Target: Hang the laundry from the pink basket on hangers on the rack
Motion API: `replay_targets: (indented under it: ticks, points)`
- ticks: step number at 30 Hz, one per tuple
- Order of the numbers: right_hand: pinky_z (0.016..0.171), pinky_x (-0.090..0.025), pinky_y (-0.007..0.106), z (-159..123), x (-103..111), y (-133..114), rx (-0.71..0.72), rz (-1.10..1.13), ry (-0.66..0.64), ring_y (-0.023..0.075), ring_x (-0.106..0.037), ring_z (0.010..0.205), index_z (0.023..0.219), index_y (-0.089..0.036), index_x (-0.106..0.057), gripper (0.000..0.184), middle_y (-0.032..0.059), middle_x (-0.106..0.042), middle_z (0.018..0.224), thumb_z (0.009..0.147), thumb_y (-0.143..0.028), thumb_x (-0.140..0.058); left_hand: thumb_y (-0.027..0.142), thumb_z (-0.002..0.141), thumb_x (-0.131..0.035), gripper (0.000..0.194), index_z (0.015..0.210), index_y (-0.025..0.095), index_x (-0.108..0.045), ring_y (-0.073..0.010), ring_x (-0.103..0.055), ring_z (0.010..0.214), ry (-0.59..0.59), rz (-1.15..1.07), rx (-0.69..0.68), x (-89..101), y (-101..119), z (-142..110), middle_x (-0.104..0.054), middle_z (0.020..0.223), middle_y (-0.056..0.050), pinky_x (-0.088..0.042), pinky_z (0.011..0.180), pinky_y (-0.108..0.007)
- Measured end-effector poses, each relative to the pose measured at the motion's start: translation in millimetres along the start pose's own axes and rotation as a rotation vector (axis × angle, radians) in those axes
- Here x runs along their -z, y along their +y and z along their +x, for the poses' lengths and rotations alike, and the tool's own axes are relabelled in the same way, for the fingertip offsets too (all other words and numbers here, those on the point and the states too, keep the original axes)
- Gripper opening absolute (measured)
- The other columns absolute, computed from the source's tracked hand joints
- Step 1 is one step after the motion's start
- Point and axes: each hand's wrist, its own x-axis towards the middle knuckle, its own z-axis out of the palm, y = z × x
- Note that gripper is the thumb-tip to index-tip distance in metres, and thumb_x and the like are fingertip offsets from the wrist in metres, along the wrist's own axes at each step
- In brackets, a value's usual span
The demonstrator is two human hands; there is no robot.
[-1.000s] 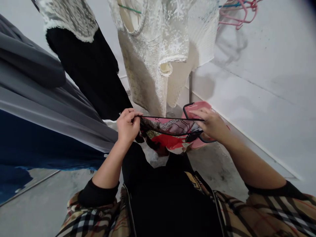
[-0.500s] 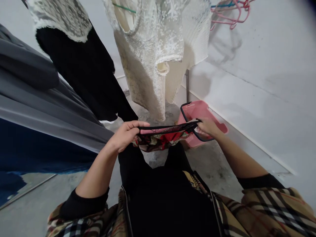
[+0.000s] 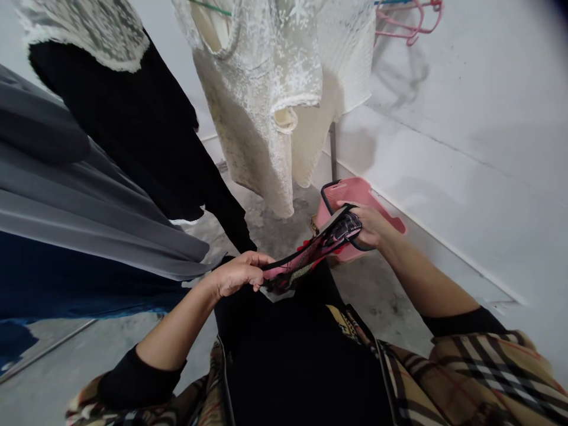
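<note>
Before the pink basket (image 3: pixel 352 190), left hand (image 3: pixel 237 274) and right hand (image 3: pixel 373 226) pinch and spread patterned cloth (image 3: pixel 306 255), next likely needing even tension.

A grey, smooth-looking floor (image 3: pixel 368 296), blotched with darker stains, spreads beneath the grip of the left hand (image 3: pixel 242 273) and right hand (image 3: pixel 369 226); on it, below and just beyond the right hand, which partly covers it, stands a pink plastic basket (image 3: pixel 355 186) with a dark handle; well to the left of the grip, a thin, straight grey metal bar (image 3: pixel 48 349) runs low over the floor, whether touching I cannot tell.
</note>
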Motion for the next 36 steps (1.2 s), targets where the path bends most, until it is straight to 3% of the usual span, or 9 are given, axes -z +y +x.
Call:
replay_targets:
  ticks: [6,10,13,18,21,24,28,33,36]
  points:
    - [0.052,-0.051,0.022,-10.6,4.6,-3.5,-0.028,-0.105,-0.071,0.0123,-0.062,0.056,0.102,-0.018,-0.063,0.03,0.0001,-0.069,0.072,0.072,-0.02,-0.063,0.016,0.059,-0.073,0.023,0.082,0.014,-0.07,-0.0042,-0.045,0.045,0.057,-0.143,0.025,-3.4,-12.1,3.2,-0.059,0.062,0.002,-0.041,0.047,-0.018]
    - [0.048,-0.048,0.023,-15.3,14.9,-5.9,-0.027,-0.319,-0.134,0.0118,-0.058,0.051,0.096,-0.016,-0.067,0.024,0.0003,-0.067,0.066,0.075,-0.024,-0.061,0.039,0.068,-0.079,0.031,0.073,0.014,-0.063,-0.0017,-0.039,0.041,0.143,-0.093,-0.02,-3.5,-19.0,7.3,-0.051,0.057,0.005,-0.03,0.041,-0.015]
    - [0.056,-0.05,0.024,-16.8,21.8,-6.0,0.039,-0.543,-0.19,0.0129,-0.06,0.059,0.093,-0.015,-0.07,0.024,0.0014,-0.068,0.071,0.076,-0.028,-0.06,0.046,0.069,-0.077,0.036,0.072,0.014,-0.059,-0.0015,-0.038,0.041,0.324,-0.124,-0.168,0.5,-17.4,7.6,-0.052,0.059,0.005,-0.027,0.04,-0.015]
    - [0.077,-0.05,0.028,-13.8,30.6,3.6,0.152,-0.914,-0.441,0.0204,-0.064,0.087,0.098,-0.015,-0.071,0.033,0.0038,-0.071,0.093,0.071,-0.032,-0.063,0.042,0.07,-0.077,0.031,0.076,0.016,-0.061,-0.004,-0.045,0.047,0.661,-0.162,-0.441,11.2,-6.1,2.9,-0.055,0.06,0.004,-0.033,0.044,-0.015]
    - [0.068,-0.046,0.026,-8.3,33.7,13.2,0.161,-1.149,-0.528,0.019,-0.062,0.076,0.09,-0.015,-0.072,0.026,0.0025,-0.069,0.08,0.069,-0.025,-0.06,0.04,0.07,-0.076,0.028,0.077,0.016,-0.064,-0.0051,-0.047,0.051,0.799,-0.123,-0.576,15.8,-2.1,2.0,-0.057,0.061,0.004,-0.038,0.049,-0.016]
    - [0.062,-0.042,0.026,-3.0,34.7,18.9,0.141,-1.308,-0.505,0.0174,-0.056,0.065,0.07,-0.015,-0.069,0.012,0.0027,-0.063,0.064,0.069,-0.022,-0.059,0.04,0.071,-0.075,0.027,0.081,0.016,-0.066,-0.0066,-0.052,0.056,0.907,-0.032,-0.665,18.2,-1.2,3.0,-0.061,0.067,0.003,-0.044,0.053,-0.017]
    - [0.065,-0.045,0.028,-2.6,32.8,16.7,0.18,-1.283,-0.444,0.0189,-0.058,0.068,0.068,-0.015,-0.068,0.019,0.0059,-0.065,0.069,0.076,-0.027,-0.054,0.042,0.069,-0.076,0.03,0.079,0.016,-0.065,-0.0082,-0.057,0.062,0.916,-0.045,-0.63,20.3,-1.7,5.1,-0.063,0.072,0.002,-0.051,0.06,-0.02]
    - [0.067,-0.053,0.031,-13.4,23.3,10.1,0.167,-0.777,-0.327,0.0177,-0.062,0.072,0.105,-0.015,-0.067,0.035,0.0054,-0.069,0.087,0.081,-0.037,-0.053,0.041,0.063,-0.08,0.035,0.081,0.015,-0.064,-0.0087,-0.061,0.068,0.859,-0.195,-0.589,23.2,-0.8,6.7,-0.065,0.077,0.001,-0.054,0.065,-0.022]
    - [0.073,-0.053,0.032,-22.2,14.5,5.1,0.228,-0.653,-0.318,0.0169,-0.063,0.076,0.115,-0.014,-0.063,0.042,0.007,-0.07,0.091,0.083,-0.04,-0.056,0.035,0.058,-0.083,0.037,0.084,0.015,-0.066,-0.0082,-0.06,0.068,0.851,-0.276,-0.58,23.9,1.0,7.1,-0.065,0.077,0.002,-0.052,0.065,-0.021]
